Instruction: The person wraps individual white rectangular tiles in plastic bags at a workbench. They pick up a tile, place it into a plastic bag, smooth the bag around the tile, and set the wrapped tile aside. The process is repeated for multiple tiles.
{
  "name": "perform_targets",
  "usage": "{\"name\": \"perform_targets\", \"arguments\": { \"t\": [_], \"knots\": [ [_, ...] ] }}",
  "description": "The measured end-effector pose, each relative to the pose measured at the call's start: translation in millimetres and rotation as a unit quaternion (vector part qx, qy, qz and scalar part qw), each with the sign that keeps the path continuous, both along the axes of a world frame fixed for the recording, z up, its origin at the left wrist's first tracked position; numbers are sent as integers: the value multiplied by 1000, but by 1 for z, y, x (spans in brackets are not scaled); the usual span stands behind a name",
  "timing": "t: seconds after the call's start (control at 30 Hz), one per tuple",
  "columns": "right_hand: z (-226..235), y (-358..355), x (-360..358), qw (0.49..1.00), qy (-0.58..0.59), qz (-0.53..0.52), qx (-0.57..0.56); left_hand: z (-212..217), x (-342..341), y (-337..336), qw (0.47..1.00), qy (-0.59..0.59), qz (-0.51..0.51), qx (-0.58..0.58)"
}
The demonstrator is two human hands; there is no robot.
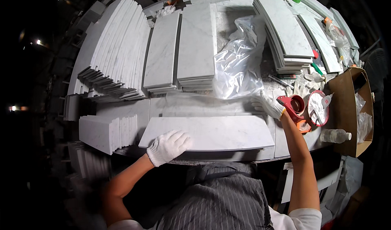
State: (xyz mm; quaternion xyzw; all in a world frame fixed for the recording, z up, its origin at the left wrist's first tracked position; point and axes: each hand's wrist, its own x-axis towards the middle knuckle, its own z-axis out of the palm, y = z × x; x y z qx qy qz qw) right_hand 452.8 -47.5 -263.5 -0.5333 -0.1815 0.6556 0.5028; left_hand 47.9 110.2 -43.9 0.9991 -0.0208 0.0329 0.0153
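Observation:
A long white marble tile (pixel 216 134) with faint grey veins lies flat in front of me, near the table's front edge. My left hand (pixel 171 146), in a white knit glove, rests on its left end with the fingers laid out over the surface. My right hand (pixel 269 105), gloved too, is beyond the tile's far right corner, fingers stretched out to the left. Its fingertips are beside a crumpled clear plastic bag (pixel 238 63); whether they touch it I cannot tell. A flat translucent plastic sheet (pixel 203 103) lies behind the tile.
Stacked marble tiles (pixel 197 42) stand behind, with leaning rows (pixel 114 46) at left and another stack (pixel 285 26) at right. Right of my hand are a red tape dispenser (pixel 292 105), a bowl of white paste (pixel 317 107), a clear bottle (pixel 336 136) and a cardboard box (pixel 344 107).

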Motion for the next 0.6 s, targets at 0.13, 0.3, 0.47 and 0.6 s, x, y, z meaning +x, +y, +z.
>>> {"name": "perform_targets", "arguments": {
  "t": [0.13,0.3,0.47,0.6],
  "knots": [
    [-4,-10,2,999,-17,-27,-18,-32,3,8,999,-36,-29,11],
    [12,-8,-12,991,-133,-10,4,-84,-5,6,996,-84,-38,-17],
    [8,-1,-15,972,-228,59,4,-122,-12,-1,998,-39,19,-34],
    [-13,0,-25,954,-289,31,69,-219,-61,-6,953,-110,173,-222]
  ]
}}
